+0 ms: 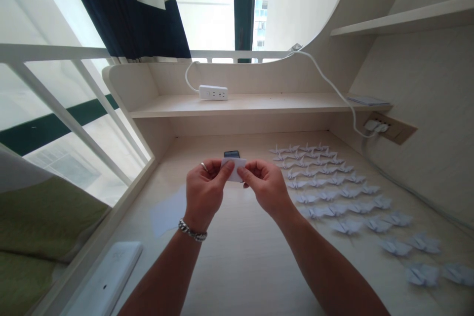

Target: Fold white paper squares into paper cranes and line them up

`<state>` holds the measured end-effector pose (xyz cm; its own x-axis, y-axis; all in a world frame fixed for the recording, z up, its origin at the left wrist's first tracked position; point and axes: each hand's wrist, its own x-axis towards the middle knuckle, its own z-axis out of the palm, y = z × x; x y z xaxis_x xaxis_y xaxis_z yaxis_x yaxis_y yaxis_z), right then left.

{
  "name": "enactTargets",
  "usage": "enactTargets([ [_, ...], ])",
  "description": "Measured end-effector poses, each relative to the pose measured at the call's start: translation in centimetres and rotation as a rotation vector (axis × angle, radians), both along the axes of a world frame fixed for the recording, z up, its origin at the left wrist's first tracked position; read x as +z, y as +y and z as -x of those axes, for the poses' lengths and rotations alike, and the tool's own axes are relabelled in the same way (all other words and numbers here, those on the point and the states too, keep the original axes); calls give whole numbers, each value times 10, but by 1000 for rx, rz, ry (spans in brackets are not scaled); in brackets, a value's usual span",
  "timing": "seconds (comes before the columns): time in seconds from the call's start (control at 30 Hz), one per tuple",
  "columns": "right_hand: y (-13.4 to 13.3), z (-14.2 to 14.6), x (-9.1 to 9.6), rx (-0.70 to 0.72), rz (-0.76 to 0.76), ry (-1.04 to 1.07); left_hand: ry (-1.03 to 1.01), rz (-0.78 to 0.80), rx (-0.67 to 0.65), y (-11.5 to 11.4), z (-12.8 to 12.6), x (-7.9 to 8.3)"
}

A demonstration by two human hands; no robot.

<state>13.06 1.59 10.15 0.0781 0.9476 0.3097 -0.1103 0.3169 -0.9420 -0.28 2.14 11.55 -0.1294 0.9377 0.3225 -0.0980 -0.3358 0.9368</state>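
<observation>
A small folded square of white paper (235, 172) is held up over the desk between both hands. My left hand (205, 188) pinches its left side between thumb and fingers; a ring and a chain bracelet show on that arm. On the opposite edge, my right hand (265, 185) grips the paper with its thumb on the near face. Just behind the paper lies a dark phone-like object (231, 154), partly hidden. White sheets of paper (167, 211) rest left of my left hand. Rows of folded white paper cranes (329, 193) stand to the right.
A white power strip (214, 93) sits on the raised shelf (259, 103) at the back. Its white cable runs to a wall socket (390, 127) at right. A long white box-like object (105, 276) lies front left, near the railing (77, 123).
</observation>
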Motion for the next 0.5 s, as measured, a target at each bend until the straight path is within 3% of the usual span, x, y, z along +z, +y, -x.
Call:
enactTargets([
  [0.3, -4, -1, -1, 118, 26, -120, -87, -27, 39, 6, 2, -7],
  [0.5, -2, -3, 2, -35, -46, -3, -57, 9, -69, 6, 4, -3],
])
